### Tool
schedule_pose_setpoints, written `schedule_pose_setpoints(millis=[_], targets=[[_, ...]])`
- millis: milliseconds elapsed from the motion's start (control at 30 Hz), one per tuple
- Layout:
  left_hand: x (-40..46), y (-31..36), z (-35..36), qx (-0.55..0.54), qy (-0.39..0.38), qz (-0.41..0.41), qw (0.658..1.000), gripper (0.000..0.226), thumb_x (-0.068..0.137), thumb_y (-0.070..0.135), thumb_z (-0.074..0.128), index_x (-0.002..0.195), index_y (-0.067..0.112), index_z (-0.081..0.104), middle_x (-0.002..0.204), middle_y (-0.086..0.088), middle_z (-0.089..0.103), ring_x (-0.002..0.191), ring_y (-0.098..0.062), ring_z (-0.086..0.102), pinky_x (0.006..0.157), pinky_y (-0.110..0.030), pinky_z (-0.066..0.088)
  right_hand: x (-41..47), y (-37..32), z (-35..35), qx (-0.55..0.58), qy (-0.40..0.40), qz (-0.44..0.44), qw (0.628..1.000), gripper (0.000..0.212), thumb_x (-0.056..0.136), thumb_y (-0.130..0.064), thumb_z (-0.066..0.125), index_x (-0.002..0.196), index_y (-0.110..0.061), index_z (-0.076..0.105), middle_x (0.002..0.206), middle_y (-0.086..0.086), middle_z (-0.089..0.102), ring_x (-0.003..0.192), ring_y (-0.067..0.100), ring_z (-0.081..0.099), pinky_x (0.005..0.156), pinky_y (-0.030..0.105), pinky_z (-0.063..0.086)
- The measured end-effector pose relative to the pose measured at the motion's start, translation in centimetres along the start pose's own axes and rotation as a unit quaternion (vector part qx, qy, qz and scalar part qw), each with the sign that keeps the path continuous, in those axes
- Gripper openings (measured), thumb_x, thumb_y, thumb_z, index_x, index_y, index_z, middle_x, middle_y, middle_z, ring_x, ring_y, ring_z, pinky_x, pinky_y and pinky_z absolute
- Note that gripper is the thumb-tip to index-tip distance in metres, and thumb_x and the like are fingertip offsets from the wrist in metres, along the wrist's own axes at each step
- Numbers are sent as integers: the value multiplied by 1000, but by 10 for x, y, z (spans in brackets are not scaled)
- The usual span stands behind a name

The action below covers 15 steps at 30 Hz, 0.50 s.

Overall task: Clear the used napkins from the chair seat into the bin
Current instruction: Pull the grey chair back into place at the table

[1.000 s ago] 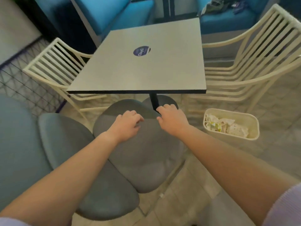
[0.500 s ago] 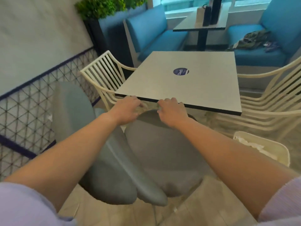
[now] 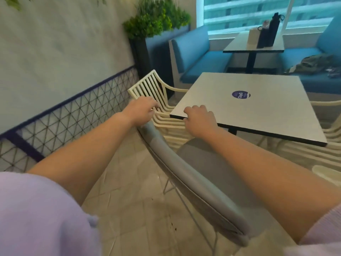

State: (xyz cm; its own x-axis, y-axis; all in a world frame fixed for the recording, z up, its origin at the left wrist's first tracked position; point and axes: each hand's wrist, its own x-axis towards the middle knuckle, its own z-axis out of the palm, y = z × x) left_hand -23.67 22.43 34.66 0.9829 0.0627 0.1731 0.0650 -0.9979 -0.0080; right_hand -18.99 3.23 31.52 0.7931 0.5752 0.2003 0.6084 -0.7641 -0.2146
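Café: booth seats [image 3: 201, 58], logo table [image 3: 258, 100]

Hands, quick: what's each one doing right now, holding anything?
Left hand: fingers loosely curled, holding nothing, raised near the grey chair backrest's top end.
Right hand: fingers curled, no napkin in it, raised over the table corner.
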Motion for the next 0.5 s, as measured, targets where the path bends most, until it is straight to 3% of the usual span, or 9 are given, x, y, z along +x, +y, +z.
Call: schedule_pose_setpoints(millis=[200,367,500], targets=[[-30,-42,1,28,-32,20,999,61,78,-8,53,130,25,48,135,0,49,129,-21,40,102,-43,39,3,-63,7,-13,-16,-30,999,31,97,-26,38,122,-12,49,123,12,55,113,31,49,90,45,42],[-14,-93,12,30,-68,83,994,73,76,-6,59,139,24,38,139,-1,42,133,-21,33,108,-39,35,11,-107,30,-17,-56,12,998,55,94,-55,34,128,-13,48,130,13,53,120,33,48,94,48,43],[12,-126,27,27,-131,138,981,85,68,10,76,140,25,33,140,-1,38,132,-21,31,109,-39,34,21,-129,45,-17,-47,71,996,71,84,-72,35,124,-15,50,126,11,56,116,31,51,91,47,46]])
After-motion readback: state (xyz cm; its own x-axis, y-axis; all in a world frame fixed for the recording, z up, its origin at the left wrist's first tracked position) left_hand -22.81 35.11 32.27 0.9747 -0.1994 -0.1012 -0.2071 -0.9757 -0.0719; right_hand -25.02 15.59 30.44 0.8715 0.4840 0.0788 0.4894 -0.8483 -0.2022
